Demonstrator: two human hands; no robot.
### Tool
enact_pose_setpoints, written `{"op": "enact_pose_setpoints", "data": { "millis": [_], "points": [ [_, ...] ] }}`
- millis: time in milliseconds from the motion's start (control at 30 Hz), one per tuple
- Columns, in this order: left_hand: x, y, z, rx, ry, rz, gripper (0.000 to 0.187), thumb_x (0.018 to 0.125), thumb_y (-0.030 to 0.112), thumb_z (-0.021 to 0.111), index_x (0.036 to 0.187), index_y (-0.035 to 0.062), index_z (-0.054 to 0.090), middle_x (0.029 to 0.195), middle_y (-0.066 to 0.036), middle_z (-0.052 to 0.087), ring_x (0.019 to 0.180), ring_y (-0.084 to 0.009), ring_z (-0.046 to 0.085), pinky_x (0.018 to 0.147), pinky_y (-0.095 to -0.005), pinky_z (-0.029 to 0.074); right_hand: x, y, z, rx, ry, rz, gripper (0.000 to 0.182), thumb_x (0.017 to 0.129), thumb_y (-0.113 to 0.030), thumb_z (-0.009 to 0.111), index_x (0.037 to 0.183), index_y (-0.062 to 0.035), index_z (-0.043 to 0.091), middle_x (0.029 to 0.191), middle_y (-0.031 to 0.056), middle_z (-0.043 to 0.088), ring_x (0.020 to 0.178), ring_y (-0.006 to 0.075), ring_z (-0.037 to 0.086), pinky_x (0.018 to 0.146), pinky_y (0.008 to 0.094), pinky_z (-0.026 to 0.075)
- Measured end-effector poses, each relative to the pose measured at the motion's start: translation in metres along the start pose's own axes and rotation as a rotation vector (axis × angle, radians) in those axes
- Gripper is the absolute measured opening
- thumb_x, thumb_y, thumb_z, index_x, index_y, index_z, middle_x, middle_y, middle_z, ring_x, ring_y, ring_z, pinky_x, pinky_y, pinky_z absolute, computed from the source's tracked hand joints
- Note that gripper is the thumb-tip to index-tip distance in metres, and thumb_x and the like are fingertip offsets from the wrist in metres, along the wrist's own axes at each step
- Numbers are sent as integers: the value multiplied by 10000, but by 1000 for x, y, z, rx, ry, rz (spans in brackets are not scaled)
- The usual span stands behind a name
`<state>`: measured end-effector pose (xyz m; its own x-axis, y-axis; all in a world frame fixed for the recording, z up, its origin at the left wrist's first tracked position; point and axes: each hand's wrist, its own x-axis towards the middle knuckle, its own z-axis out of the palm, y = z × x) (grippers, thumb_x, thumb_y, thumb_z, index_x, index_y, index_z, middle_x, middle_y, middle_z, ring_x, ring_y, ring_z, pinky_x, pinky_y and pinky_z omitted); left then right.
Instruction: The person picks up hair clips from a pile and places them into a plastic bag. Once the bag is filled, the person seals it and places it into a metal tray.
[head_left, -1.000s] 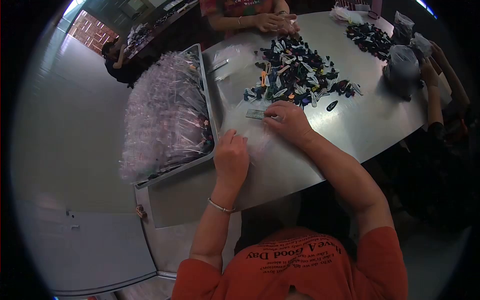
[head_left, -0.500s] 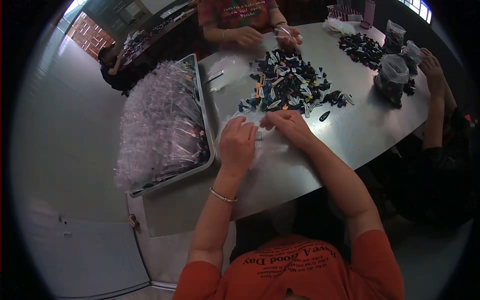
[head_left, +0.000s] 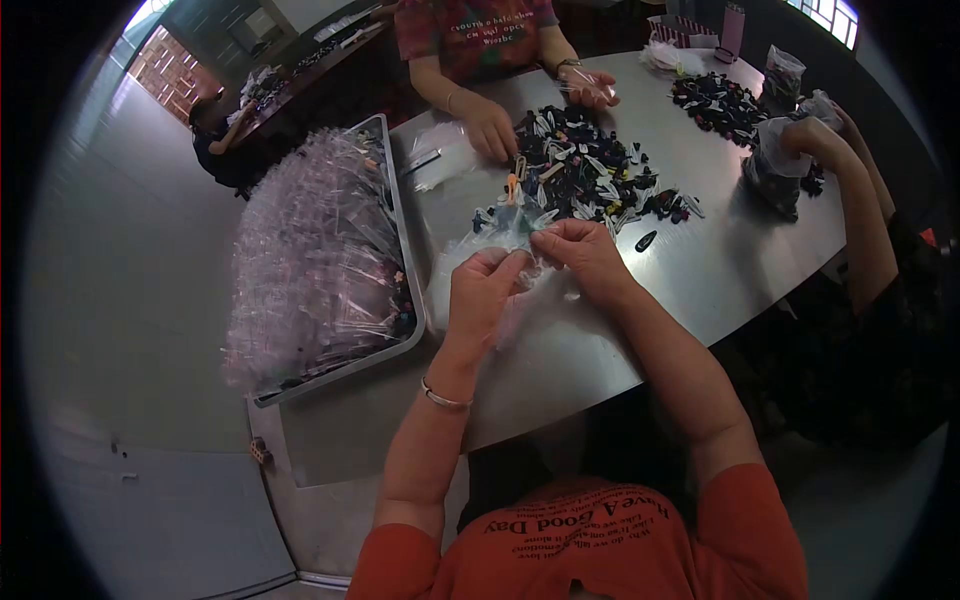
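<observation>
A small clear plastic bag (head_left: 538, 274) is stretched between my two hands, at the near edge of a pile of hair clips (head_left: 575, 165). My left hand (head_left: 482, 300), with a bracelet at the wrist, pinches one side of it between thumb and fingers. On the other side my right hand (head_left: 592, 262) is closed in a pinch on the bag; a small dark green item shows by its fingertips, too blurred to name. More clear bags (head_left: 450, 262) lie under and left of my hands. One dark hair clip (head_left: 646, 241) lies apart, right of the pile.
On the left stands a grey tray (head_left: 418, 315) heaped with filled clear packets (head_left: 310, 250). Across the metal table (head_left: 560, 370), a person's hands (head_left: 490, 128) work at the pile. At right another person's hand (head_left: 825, 140) is at a bag of dark pieces (head_left: 775, 175).
My hands have come together into pinches on the clear bag, lifting it. The person opposite has reached down to the pile. The person at right has moved a hand onto the nearer bag.
</observation>
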<state>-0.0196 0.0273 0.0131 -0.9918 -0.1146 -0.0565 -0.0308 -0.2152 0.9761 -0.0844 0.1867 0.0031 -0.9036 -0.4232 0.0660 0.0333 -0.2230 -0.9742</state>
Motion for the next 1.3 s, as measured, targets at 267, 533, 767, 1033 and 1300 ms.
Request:
{"op": "enact_pose_setpoints", "data": {
  "millis": [267, 533, 767, 1033, 1300],
  "points": [
    [-2, -10, -4, -260, 98, 2, 220, 892, 206, 619, 891, -11, 585, 829, -117, 662, 713, -166, 626, 659, -275, 510, 6, 6, -11, 88, -100, 73, 373, 934, -346, 500, 974, -9, 655, 863, 42, 665, 693, 89, 553, 657, 223, 431],
    [-7, -11, -9, -344, 117, 25, 252, 893, 249, 620, 845, 8, 564, 806, -114, 654, 724, -177, 631, 659, -289, 520, -3, 0, -2, 12, -162, 42, 275, 843, -246, 634, 976, -8, 670, 848, 45, 672, 718, 85, 578, 624, 213, 415],
    [-13, -7, -3, -297, 127, -35, 249, 892, 246, 621, 835, 12, 559, 784, -98, 646, 684, -175, 641, 592, -284, 540, -3, 5, 2, 16, -63, -88, 335, 780, -83, 675, 1097, 0, 609, 912, 48, 650, 758, 107, 592, 698, 240, 470],
    [-14, -12, -1, -245, 61, -96, 232, 901, 217, 603, 882, -14, 593, 777, -85, 646, 650, -155, 640, 560, -273, 554, -5, 0, 9, -774, 198, -710, 405, 683, -88, 744, 1072, -81, 631, 953, 80, 624, 784, 201, 613, 735, 306, 495],
    [-10, -12, 5, -640, -99, -92, 332, 981, 257, 416, 1139, -24, 492, 1071, -168, 576, 958, -226, 595, 823, -389, 512, -3, 9, 8, -937, 236, -1025, 232, 597, -66, 783, 809, -80, 691, 996, 72, 631, 829, 210, 614, 728, 318, 484]
  ]
}}
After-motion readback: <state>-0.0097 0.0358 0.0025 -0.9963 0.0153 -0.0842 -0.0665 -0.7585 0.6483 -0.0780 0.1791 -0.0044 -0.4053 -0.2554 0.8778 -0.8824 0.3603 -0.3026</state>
